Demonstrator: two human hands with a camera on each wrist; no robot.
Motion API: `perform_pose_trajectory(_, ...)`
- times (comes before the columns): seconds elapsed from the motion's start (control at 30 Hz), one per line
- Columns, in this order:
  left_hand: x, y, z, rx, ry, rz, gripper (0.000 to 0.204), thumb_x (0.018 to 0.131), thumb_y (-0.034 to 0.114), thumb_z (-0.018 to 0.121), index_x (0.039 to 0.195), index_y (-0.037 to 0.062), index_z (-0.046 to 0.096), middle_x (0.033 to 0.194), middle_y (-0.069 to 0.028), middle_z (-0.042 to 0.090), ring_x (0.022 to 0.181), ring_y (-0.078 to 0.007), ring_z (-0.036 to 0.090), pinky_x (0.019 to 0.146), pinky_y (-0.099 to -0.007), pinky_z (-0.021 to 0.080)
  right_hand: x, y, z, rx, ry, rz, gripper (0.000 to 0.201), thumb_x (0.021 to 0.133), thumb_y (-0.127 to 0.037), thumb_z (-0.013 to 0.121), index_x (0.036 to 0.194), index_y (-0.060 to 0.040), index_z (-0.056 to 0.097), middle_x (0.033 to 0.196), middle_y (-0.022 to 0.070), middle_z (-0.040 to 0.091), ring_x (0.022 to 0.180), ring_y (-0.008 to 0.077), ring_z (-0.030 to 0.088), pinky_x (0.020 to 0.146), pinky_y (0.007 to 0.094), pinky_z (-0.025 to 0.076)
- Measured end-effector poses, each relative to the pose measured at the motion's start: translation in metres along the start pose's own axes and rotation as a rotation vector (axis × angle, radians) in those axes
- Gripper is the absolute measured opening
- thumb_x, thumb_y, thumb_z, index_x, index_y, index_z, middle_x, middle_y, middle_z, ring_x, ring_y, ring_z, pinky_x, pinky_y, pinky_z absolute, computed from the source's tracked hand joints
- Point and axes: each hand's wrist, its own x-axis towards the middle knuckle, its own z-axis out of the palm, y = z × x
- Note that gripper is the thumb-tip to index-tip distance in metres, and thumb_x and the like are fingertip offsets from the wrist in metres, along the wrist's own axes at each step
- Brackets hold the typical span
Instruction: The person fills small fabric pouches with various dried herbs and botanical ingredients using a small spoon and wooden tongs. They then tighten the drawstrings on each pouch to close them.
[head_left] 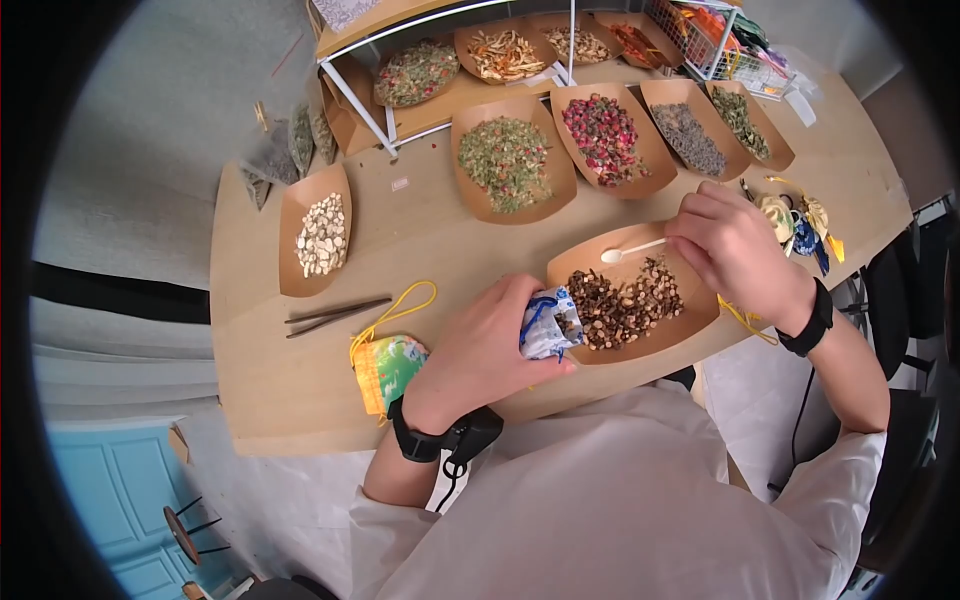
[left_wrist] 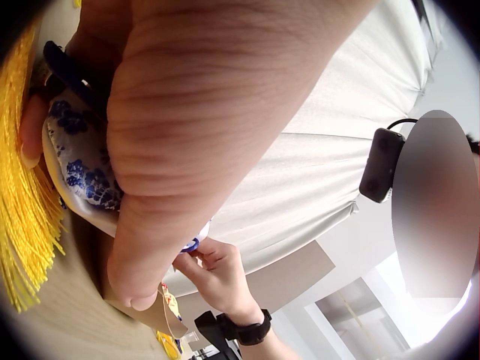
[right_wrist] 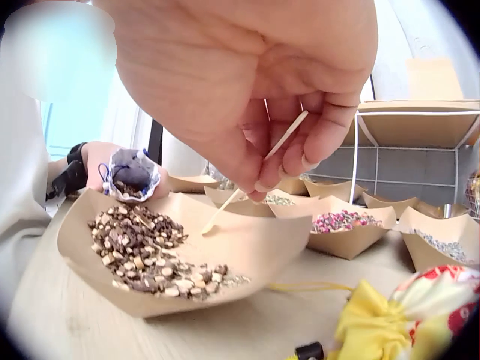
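Note:
My left hand (head_left: 475, 345) grips a small blue-and-white drawstring pouch (head_left: 543, 332) near the left end of a brown paper tray (head_left: 575, 262). The pouch's mouth faces the tray, and dark bits show inside it in the right wrist view. Over the tray, my right hand (head_left: 735, 250) pinches the thin handle of a small pale spoon (head_left: 613, 256) between thumb and fingers. In the right wrist view the spoon's tip (right_wrist: 208, 229) is low by the tray's inner wall, beside a heap of chopped brown and tan dried herbs (right_wrist: 142, 247). The pouch's blue cord hangs loose.
Trays of green herbs (head_left: 505, 165), rosebuds (head_left: 605, 135), grey-purple buds (head_left: 690, 138) and white slices (head_left: 322, 235) surround the work. Tweezers (head_left: 338, 317) and a green-yellow pouch (head_left: 395, 368) lie left; tied pouches (head_left: 800, 220) lie right. A rack (head_left: 355, 105) stands behind.

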Motion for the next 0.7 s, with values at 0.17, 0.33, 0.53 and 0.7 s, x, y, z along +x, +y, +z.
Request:
perform_pose_trajectory(0.17,-0.001,-0.001,0.001,-0.008,-0.003,-0.003,0.071,0.069,0.034,0.092,0.122,0.0026,0.055,0.114,-0.0186,0.065,0.107,-0.0376,0.063,0.091,-0.0432,0.051,-0.004,-0.005,0.014,0.174,-0.093,0.035,0.006,0.080,0.000,0.071,0.085,-0.0007,0.067,0.081,0.0111,0.061,0.081,0.0321,0.058,0.073,0.0423,0.049)
perform_pose_trajectory(0.33,0.000,0.000,0.000,0.004,-0.006,-0.009,0.072,0.069,0.034,0.092,0.122,0.0027,0.055,0.114,-0.0186,0.065,0.108,-0.0378,0.063,0.092,-0.0434,0.051,-0.006,-0.008,0.022,0.361,-0.149,0.084,0.007,0.082,0.004,0.069,0.088,0.0005,0.069,0.080,0.0113,0.062,0.080,0.0312,0.059,0.071,0.0411,0.048)
perform_pose_trajectory(0.53,-0.001,-0.001,0.001,0.005,0.000,-0.008,0.072,0.069,0.034,0.092,0.123,0.0029,0.055,0.114,-0.0186,0.065,0.108,-0.0381,0.063,0.092,-0.0437,0.051,-0.011,-0.002,0.020,0.541,-0.188,0.205,0.008,0.085,0.006,0.068,0.091,0.0006,0.070,0.083,0.0097,0.067,0.081,0.0266,0.062,0.071,0.0378,0.050)
perform_pose_trajectory(0.7,0.000,-0.002,0.002,0.000,0.006,0.001,0.072,0.069,0.034,0.092,0.123,0.0030,0.055,0.114,-0.0186,0.065,0.107,-0.0380,0.063,0.091,-0.0438,0.051,-0.010,0.000,0.007,0.595,-0.177,0.293,0.009,0.086,0.007,0.068,0.092,0.0010,0.071,0.083,0.0094,0.068,0.083,0.0256,0.063,0.073,0.0363,0.050)
